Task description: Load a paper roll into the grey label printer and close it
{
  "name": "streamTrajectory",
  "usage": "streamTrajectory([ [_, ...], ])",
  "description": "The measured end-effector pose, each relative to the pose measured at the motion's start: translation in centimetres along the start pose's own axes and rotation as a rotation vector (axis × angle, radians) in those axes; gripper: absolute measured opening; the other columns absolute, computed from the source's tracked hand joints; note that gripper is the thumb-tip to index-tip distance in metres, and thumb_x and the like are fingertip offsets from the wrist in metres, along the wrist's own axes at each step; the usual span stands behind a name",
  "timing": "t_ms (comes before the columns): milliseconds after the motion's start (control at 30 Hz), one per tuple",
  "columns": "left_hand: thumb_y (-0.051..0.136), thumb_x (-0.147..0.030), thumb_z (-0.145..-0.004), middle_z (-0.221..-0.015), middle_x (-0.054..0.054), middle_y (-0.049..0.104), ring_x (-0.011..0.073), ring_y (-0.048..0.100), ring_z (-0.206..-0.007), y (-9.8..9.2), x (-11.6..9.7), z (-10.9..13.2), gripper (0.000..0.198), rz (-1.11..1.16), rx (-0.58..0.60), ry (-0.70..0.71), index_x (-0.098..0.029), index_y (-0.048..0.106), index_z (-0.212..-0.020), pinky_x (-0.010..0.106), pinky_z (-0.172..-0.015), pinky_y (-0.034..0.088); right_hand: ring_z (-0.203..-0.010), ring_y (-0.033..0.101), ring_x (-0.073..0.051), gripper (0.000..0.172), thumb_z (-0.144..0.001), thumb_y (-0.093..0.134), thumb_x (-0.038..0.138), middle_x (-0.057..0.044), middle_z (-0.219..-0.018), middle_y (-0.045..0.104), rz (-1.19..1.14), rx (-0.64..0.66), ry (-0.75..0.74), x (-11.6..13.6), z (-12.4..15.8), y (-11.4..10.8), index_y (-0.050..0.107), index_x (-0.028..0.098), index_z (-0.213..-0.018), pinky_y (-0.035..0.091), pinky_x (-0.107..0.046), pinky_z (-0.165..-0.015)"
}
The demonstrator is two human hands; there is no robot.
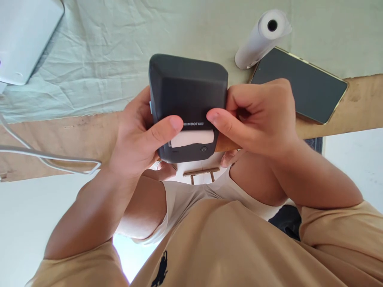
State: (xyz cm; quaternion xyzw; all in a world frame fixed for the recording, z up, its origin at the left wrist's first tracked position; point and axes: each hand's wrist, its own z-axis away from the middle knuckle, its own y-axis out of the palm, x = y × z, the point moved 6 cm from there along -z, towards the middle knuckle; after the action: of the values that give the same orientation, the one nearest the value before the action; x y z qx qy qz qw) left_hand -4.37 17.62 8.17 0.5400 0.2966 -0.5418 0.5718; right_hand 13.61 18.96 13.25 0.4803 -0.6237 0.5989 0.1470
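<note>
A black label printer (188,91) with NIIMBOT lettering is held up over the table's front edge. A strip of white paper (193,138) with an uneven edge sticks out of its slot, above a small power button. My left hand (143,131) grips the printer's left side, thumb on the front face beside the lettering. On the right side my right hand (257,115) holds it with curled fingers, the thumb tip resting near the slot's right end. The fingers behind the printer are hidden.
A white paper roll (257,40) lies at the back right, touching or close to a dark tablet (299,83). A white device (26,36) is at the far left, with a white cable (54,156) below it. Green cloth (113,44) covers the wooden table (74,137).
</note>
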Motion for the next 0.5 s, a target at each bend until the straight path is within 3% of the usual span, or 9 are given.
streamTrajectory([
  [100,0.099,-0.053,-0.066,-0.074,-0.003,0.064,0.012,0.062,-0.047,0.1,0.1,-0.2,0.058,0.049,0.011,-0.089,-0.02,0.068,-0.102,0.021,-0.03,0.044,-0.049,0.027,-0.002,0.063,-0.103,0.063,0.043,0.004,-0.049,0.028,-0.063,0.102,0.153,-0.4,0.1,0.3,0.036,0.017,-0.052,0.021,-0.024,-0.05],
  [233,0.098,-0.045,-0.066,-0.074,-0.002,0.065,0.0124,0.061,-0.046,0.1,-0.1,-0.3,0.05,0.07,-0.003,-0.05,-0.021,0.067,-0.098,0.021,-0.027,0.041,-0.045,0.036,-0.001,0.065,-0.104,0.064,0.04,0.003,-0.047,0.032,-0.157,0.146,0.211,-0.7,0.2,0.8,0.044,0.016,-0.046,0.018,-0.023,-0.045],
  [400,0.092,-0.041,-0.072,-0.077,-0.001,0.066,0.0156,0.062,-0.043,0.0,0.2,0.0,0.045,0.082,-0.003,-0.073,-0.021,0.065,-0.102,0.024,-0.027,0.039,-0.043,0.03,-0.001,0.064,-0.101,0.069,0.035,0.005,-0.043,0.031,-0.153,0.131,0.189,-0.8,0.1,1.1,0.048,0.017,-0.044,0.018,-0.025,-0.042],
  [500,0.091,-0.045,-0.073,-0.082,0.002,0.069,0.0185,0.066,-0.05,0.0,0.0,0.0,0.05,0.076,0.015,-0.048,-0.024,0.066,-0.111,0.03,-0.035,0.047,-0.043,0.028,-0.002,0.066,-0.102,0.068,0.036,0.004,-0.043,0.03,-0.155,0.137,0.222,-1.0,0.1,1.3,0.045,0.018,-0.044,0.015,-0.027,-0.043],
])
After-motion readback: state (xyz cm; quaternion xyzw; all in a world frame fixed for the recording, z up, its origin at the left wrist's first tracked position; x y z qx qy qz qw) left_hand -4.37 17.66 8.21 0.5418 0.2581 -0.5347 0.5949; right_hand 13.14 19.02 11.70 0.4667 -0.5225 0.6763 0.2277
